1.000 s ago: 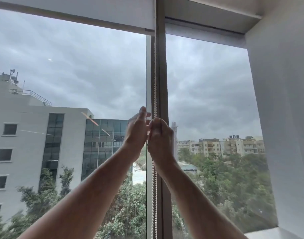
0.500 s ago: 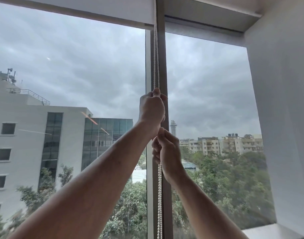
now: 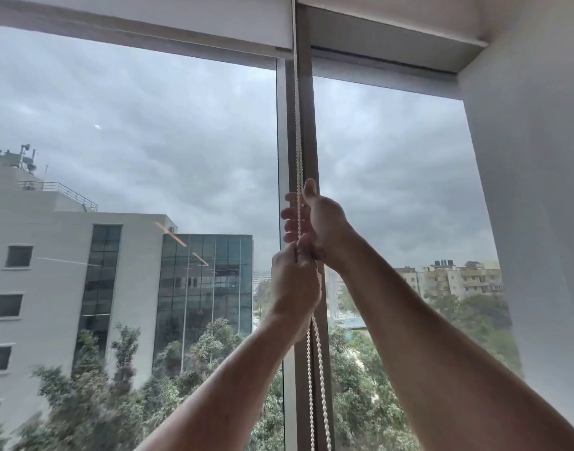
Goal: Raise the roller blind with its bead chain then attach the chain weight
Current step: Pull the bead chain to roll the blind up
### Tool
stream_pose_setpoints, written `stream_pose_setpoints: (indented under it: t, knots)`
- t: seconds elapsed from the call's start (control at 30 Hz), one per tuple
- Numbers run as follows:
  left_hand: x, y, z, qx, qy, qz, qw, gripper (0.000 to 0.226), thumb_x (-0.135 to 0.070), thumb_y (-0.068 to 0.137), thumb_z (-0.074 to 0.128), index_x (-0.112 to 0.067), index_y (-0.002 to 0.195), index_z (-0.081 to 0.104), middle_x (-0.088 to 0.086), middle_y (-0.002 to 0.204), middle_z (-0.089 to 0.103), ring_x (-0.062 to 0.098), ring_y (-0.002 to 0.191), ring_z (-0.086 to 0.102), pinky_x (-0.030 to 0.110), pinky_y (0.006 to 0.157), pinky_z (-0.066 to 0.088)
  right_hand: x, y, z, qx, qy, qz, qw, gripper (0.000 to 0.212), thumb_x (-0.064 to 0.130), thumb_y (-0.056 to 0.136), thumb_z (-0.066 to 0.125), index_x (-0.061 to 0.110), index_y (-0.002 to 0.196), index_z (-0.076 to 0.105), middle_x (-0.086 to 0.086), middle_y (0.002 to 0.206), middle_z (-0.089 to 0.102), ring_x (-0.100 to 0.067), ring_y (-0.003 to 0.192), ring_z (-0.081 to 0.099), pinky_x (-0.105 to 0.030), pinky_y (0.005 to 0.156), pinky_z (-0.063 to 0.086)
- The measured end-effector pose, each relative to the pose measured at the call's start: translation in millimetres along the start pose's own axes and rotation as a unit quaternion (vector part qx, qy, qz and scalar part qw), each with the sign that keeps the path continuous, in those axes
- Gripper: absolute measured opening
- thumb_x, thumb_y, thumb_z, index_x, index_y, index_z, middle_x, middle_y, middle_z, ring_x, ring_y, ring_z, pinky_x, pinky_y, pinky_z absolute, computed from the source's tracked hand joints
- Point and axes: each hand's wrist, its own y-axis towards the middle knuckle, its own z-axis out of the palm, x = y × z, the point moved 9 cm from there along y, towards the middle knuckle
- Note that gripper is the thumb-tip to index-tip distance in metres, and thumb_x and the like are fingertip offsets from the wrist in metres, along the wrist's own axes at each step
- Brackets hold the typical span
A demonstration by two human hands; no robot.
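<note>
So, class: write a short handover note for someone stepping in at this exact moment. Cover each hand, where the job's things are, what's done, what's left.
Left hand: closed around the bead chain, lower of the two hands.
Right hand: just above it, fingers loosely curled at the chain, not clearly clamped.
Chain runs up along the window mullion to the roller blind; both strands hang below the hands.
Done: blind's bottom edge is near the top of the window.
Left: finish raising if needed, then attach the chain weight, which is not in view.
</note>
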Motion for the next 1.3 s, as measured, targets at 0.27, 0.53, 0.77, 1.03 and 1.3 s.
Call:
stream_pose_setpoints:
  t: [0.27, 0.53, 0.77, 1.03, 1.3]
  knots:
    - [9, -5, -17, -0.023, 0.037, 0.016, 0.999, 0.051, -0.021, 0.103, 0.036, -0.027, 0.058, 0.058, -0.01, 0.039, 0.04, 0.019, 0.046, 0.031, 0.038, 0.051, 0.025, 10, 4, 24, 0.009, 0.056, 0.014, 0.998, 0.039, 0.027, 0.108, 0.029, 0.01, 0.096, 0.062, 0.003, 0.057, 0.043, -0.011, 0.048, 0.036, -0.022, 0.045, 0.034]
    - [11, -14, -13, -0.01, 0.079, 0.052, 0.995, 0.049, -0.025, 0.101, 0.038, -0.028, 0.054, 0.052, -0.006, 0.047, 0.038, 0.019, 0.049, 0.03, 0.041, 0.046, 0.026, 24, -4, 21, -0.07, 0.023, -0.086, 0.994, 0.032, 0.007, 0.096, 0.032, 0.018, 0.073, 0.052, 0.006, 0.041, 0.032, -0.009, 0.029, 0.024, -0.016, 0.037, 0.018]
    - [35, -15, -18, 0.052, 0.035, 0.05, 0.997, 0.051, -0.04, 0.1, 0.039, -0.03, 0.052, 0.049, -0.011, 0.041, 0.036, 0.004, 0.037, 0.026, 0.022, 0.04, 0.021, 19, -26, 4, -0.131, -0.115, -0.221, 0.959, 0.032, 0.018, 0.077, 0.035, 0.029, 0.055, 0.055, 0.008, 0.05, 0.038, -0.018, 0.051, 0.032, -0.032, 0.052, 0.025]
    - [-11, 48, -35, -0.011, 0.066, 0.048, 0.997, 0.057, -0.055, 0.101, 0.03, -0.014, 0.094, 0.068, 0.004, 0.068, 0.064, 0.005, 0.056, 0.061, 0.019, 0.05, 0.049, -15, -47, -4, -0.132, -0.151, -0.252, 0.947, 0.038, 0.011, 0.094, 0.039, 0.022, 0.059, 0.05, 0.019, 0.053, 0.055, 0.004, 0.051, 0.05, -0.021, 0.051, 0.041]
    - [-58, 70, 11, 0.031, -0.024, -0.11, 0.993, 0.035, -0.036, 0.106, 0.035, -0.011, 0.097, 0.057, 0.0, 0.062, 0.053, 0.009, 0.044, 0.047, 0.019, 0.041, 0.034, -53, -72, -10, -0.117, -0.134, -0.239, 0.954, 0.042, 0.008, 0.103, 0.038, 0.021, 0.065, 0.051, 0.012, 0.049, 0.041, -0.013, 0.051, 0.033, -0.03, 0.051, 0.027]
